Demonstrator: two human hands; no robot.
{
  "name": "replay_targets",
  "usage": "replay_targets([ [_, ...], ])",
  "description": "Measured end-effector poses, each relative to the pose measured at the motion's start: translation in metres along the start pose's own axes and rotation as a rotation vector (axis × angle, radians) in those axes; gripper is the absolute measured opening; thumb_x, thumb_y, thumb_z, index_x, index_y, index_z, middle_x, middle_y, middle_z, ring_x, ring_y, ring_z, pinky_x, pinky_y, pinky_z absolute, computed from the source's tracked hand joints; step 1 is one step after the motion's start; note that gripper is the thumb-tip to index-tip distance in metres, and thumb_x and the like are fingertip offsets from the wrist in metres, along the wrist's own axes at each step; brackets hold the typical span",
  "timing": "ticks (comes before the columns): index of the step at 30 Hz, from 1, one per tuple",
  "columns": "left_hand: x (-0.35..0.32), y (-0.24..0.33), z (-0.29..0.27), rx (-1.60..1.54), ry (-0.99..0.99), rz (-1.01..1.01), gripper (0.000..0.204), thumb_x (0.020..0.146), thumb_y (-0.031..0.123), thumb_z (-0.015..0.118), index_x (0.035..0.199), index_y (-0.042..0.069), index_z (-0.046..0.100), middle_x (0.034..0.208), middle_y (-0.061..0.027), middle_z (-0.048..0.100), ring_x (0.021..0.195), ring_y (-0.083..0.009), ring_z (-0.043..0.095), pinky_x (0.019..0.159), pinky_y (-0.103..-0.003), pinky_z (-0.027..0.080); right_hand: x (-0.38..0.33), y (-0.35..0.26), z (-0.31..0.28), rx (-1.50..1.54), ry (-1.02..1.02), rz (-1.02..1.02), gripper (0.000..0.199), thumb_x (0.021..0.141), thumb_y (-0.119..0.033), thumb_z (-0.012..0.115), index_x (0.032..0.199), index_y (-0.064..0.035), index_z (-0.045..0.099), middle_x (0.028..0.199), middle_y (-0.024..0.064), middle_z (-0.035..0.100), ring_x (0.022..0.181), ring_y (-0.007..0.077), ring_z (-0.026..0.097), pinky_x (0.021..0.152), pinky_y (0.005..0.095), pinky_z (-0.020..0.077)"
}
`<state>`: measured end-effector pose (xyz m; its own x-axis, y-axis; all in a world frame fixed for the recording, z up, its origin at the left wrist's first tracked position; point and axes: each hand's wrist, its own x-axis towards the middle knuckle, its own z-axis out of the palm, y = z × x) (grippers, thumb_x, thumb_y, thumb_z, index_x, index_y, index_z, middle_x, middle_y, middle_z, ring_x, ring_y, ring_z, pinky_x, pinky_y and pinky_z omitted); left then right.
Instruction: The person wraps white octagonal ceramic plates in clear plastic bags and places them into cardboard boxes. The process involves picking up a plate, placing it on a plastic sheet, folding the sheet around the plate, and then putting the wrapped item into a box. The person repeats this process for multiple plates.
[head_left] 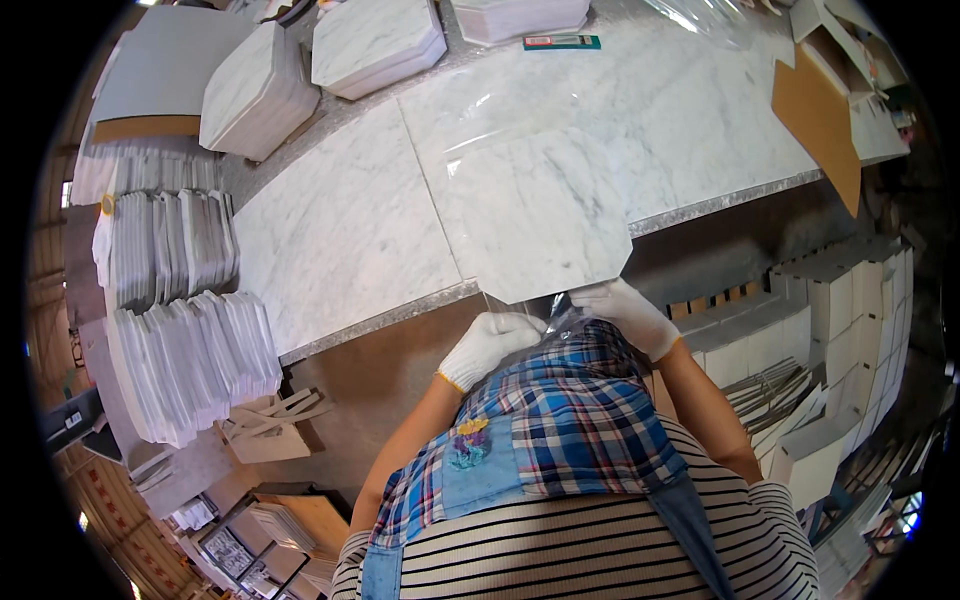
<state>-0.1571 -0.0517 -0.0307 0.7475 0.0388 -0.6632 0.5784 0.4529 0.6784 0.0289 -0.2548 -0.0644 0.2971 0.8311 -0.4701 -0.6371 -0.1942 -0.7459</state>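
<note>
An octagonal white marble tile [545, 215] with grey veins lies on the worktop, its near edge jutting past the table's front edge. Clear plastic film [515, 115] shows beyond its far edge, and more crumpled clear film [560, 318] gathers between my hands, close to my apron. In a white knit glove, my left hand [495, 346] has its fingers closed on this film, below the tile's near left corner. My right hand [630, 312], gloved alike, pinches the film by the near right corner. Its fingertips are partly hidden.
Stacks of marble tiles [380, 45] stand along the back of the marble worktop [330, 225]. A small green packet [561, 42] lies there too. Many wrapped tiles [190, 345] stand on edge at left. Cardboard [815, 125] overhangs at right, above white boxes [750, 340].
</note>
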Motion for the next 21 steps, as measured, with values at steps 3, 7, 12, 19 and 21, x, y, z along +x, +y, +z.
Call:
replay_targets([
  [3, -0.003, 0.005, 0.004, 0.047, 0.013, -0.027, 0.025, 0.090, 0.015, 0.072, 0.104, -0.005, 0.076, 0.107, -0.0086, 0.074, 0.098, -0.0139, 0.065, 0.091, -0.027, 0.051, 0.007, 0.004, 0.016, -0.204, 0.132, -0.098, 0.031, 0.092, -0.008, 0.062, 0.121, 0.0028, 0.066, 0.111, 0.0064, 0.071, 0.108, 0.0160, 0.063, 0.099, 0.0296, 0.0468],
  [7, -0.003, 0.006, 0.008, 0.109, 0.050, -0.012, 0.024, 0.090, 0.015, 0.070, 0.103, -0.004, 0.077, 0.104, -0.0090, 0.074, 0.093, -0.0131, 0.064, 0.087, -0.027, 0.052, 0.012, 0.011, 0.015, -0.048, 0.554, -0.061, 0.026, 0.096, -0.013, 0.058, 0.115, -0.0005, 0.069, 0.099, 0.0025, 0.071, 0.088, 0.0095, 0.062, 0.083, 0.0253, 0.0484],
  [12, -0.006, 0.014, 0.016, 0.045, 0.051, -0.033, 0.021, 0.090, 0.016, 0.069, 0.096, -0.002, 0.077, 0.099, -0.0100, 0.075, 0.074, -0.0091, 0.060, 0.069, -0.024, 0.050, -0.005, 0.003, 0.000, -0.060, 0.492, -0.089, 0.019, 0.098, -0.019, 0.058, 0.098, -0.0027, 0.068, 0.088, 0.0005, 0.066, 0.081, 0.0082, 0.059, 0.078, 0.0251, 0.0474],
  [19, -0.027, 0.033, 0.016, -0.152, -0.085, -0.058, 0.026, 0.092, 0.021, 0.068, 0.087, -0.004, 0.075, 0.108, -0.0154, 0.075, 0.089, -0.0149, 0.066, 0.083, -0.025, 0.052, -0.028, -0.030, 0.020, -0.061, 0.442, -0.141, 0.011, 0.098, -0.007, 0.058, 0.096, 0.0038, 0.061, 0.082, 0.0075, 0.055, 0.075, 0.0181, 0.058, 0.070, 0.0272, 0.0470],
  [21, -0.031, 0.043, 0.020, -0.208, -0.097, -0.002, 0.031, 0.093, 0.025, 0.068, 0.086, -0.004, 0.073, 0.107, -0.0183, 0.074, 0.085, -0.0171, 0.066, 0.078, -0.026, 0.053, -0.030, -0.031, 0.019, -0.094, 0.410, -0.169, 0.012, 0.097, -0.007, 0.060, 0.097, 0.0043, 0.060, 0.083, 0.0114, 0.054, 0.076, 0.0221, 0.059, 0.071, 0.0283, 0.0479],
])
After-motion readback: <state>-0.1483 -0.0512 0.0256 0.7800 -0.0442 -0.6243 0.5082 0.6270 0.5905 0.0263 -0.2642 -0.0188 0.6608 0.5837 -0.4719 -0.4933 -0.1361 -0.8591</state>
